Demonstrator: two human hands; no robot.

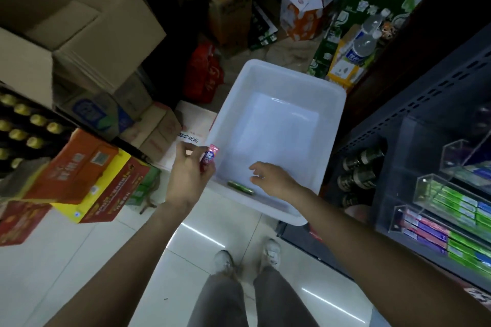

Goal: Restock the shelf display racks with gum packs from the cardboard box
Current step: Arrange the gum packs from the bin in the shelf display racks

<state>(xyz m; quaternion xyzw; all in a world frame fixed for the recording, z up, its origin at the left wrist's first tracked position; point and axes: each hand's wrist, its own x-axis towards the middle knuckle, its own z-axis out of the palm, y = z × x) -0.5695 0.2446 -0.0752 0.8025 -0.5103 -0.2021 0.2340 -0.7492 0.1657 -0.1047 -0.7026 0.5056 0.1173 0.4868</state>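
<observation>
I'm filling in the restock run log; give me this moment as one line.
left hand: holds pink gum pack | right hand: open over white tub | green gum pack: in tub | acrylic racks: part-filled

Head view, steeply downward (close)

We see cartons everywhere — an open brown cardboard carton [71, 21] up top left, an orange-and-yellow carton [87, 178] below it beside rows of gold-capped bottles [24, 127]. Further back, a red bag [203, 71] sits on the floor — and a clear water bottle [366, 37] lies atop green cases.
</observation>
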